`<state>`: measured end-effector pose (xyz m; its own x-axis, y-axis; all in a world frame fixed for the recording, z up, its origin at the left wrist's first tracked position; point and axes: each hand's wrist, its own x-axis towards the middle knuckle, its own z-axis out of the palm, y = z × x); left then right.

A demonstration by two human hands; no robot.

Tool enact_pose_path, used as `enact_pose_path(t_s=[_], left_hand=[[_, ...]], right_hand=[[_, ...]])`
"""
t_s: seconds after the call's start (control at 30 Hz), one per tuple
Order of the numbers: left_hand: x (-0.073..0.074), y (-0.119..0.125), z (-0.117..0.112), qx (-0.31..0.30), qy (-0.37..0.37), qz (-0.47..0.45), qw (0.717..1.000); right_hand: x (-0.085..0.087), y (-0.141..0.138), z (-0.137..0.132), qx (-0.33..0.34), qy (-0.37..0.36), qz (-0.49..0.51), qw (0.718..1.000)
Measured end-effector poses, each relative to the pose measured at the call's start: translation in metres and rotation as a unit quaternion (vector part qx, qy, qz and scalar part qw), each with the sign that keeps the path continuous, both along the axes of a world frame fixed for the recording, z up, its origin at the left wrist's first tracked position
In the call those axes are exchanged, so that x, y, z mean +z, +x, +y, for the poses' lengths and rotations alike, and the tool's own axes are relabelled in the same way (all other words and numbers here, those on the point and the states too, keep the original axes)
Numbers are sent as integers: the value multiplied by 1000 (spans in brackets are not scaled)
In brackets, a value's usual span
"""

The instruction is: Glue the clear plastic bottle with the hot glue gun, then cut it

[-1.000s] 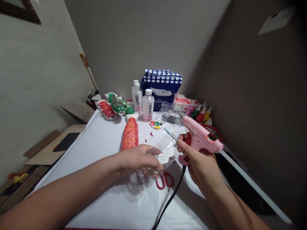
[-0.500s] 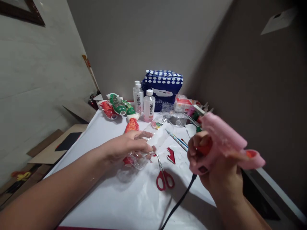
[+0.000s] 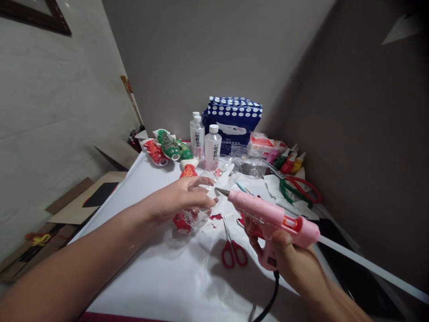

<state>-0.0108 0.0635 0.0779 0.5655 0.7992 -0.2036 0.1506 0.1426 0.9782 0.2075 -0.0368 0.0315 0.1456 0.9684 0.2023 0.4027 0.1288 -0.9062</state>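
Left hand: your left hand [image 3: 182,201] lies over the bottle [image 3: 203,215] from above, with the fingers curled shut round its clear body.
Bottle: it is held tilted near the middle of the table [image 3: 161,286], low over the white top. Its far end points away from you.
Right hand: your right hand [image 3: 284,257] is wrapped closed round the grip of the glue gun [image 3: 271,217].
Glue gun: it is pink and held level. Its nozzle aims left at the bottle, just beside your left fingertips. You cannot tell whether the tip touches.
Cord: a black cord [image 3: 270,299] drops from the grip toward you.
Scissors: red-handled scissors [image 3: 233,250] lie flat on the table between your hands, blades closed.
Back: two capped bottles [image 3: 212,145] stand before a blue pack [image 3: 234,118]. The painted fish [image 3: 169,150] lie to their left and the paint tubes [image 3: 291,163] to their right.
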Motion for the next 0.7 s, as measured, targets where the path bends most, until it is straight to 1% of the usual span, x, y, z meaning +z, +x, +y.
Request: enact_pose_path(t_s=[0.03,0.1,0.23,0.3,0.43,0.53,0.63,0.7], left_hand=[[0,0,0,0,1,2,1000],[-1,0,1,4,4,5,1000],[-2,0,3,11,15,9,1000],[-3,0,3,12,24,8,1000],[-3,1,2,15,32,3,999],[-2,3,2,18,31,1,999],[-2,4,1,20,31,4,999],[-1,4,1,24,35,7,999]], right_hand=[[1,0,0,-13,-4,1,1000],[0,2,0,-18,-10,11,1000],[-6,8,4,14,29,9,999],[-10,10,6,16,46,24,999],[-15,10,7,19,49,63,997],[-16,10,6,26,57,69,996],[-18,12,6,16,60,57,996],[-23,15,6,5,56,62,996]])
